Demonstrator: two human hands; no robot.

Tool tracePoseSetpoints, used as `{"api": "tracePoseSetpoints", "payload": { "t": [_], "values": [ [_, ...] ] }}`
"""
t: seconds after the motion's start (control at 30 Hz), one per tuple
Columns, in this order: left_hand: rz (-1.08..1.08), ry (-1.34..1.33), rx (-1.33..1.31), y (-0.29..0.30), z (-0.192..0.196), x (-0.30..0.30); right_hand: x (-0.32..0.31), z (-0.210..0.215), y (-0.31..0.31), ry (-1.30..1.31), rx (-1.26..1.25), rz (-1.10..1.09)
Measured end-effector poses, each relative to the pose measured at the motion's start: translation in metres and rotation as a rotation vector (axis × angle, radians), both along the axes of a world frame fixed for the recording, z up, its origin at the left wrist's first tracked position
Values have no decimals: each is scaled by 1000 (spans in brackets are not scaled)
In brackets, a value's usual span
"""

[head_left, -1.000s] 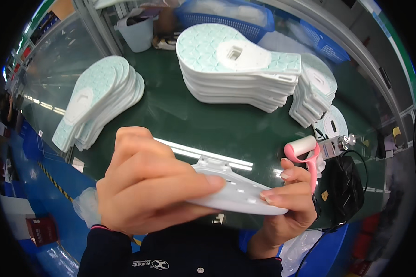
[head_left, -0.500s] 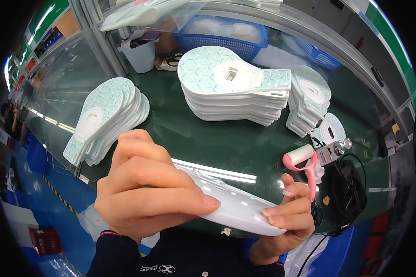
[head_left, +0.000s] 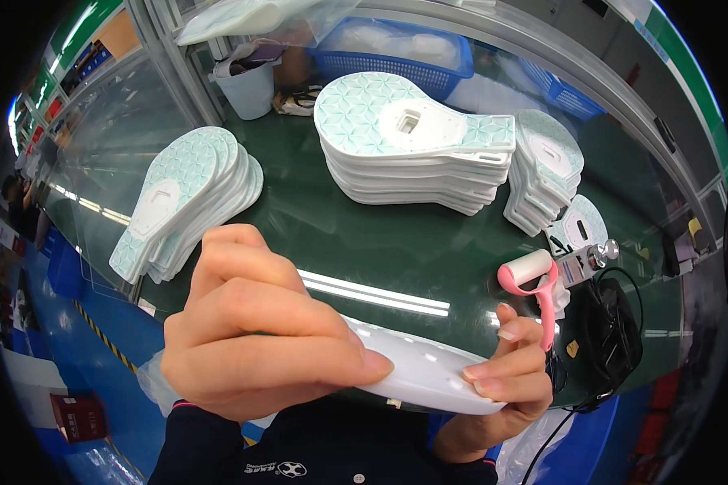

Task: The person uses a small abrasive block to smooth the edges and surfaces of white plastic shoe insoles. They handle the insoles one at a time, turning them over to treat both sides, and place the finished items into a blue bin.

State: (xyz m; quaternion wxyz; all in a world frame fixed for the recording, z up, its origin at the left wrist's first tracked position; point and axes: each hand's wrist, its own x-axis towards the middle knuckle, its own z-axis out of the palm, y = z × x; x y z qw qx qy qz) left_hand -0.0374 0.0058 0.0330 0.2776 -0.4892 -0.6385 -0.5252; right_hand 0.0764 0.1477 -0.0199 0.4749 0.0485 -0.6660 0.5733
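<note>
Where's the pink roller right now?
In the head view, the pink roller lies on the green table at the right, just above the right hand.

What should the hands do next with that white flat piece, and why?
Probably lower the white piece onto the green table. Both the left hand and right hand pinch it in mid-air, close to the chest, while the pink roller lies untouched beside the right hand.

We see a dark green table (head_left: 299,234) carrying three stacks of white-and-mint plates (head_left: 412,153). A pink roller (head_left: 534,283) lies beside a black pouch (head_left: 615,331).
</note>
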Motion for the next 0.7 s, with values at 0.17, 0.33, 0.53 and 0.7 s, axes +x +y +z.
{"api": "tracePoseSetpoints", "payload": {
  "t": [0.17, 0.33, 0.53, 0.7],
  "values": [
    [2, 11, 1, -1, 0, 0, 0, 0, 1, 1, 15, 22],
    [192, 137, -154, 4, -5, 0, -3, -2, 0, -33, -22, -42],
    [-5, -240, -301, 3, -16, 34, -13, -4, -25, 23, 27, 23],
    [47, -300, -305, -1, -28, 38, -15, -5, -41, -80, 35, 90]
  ]
}}
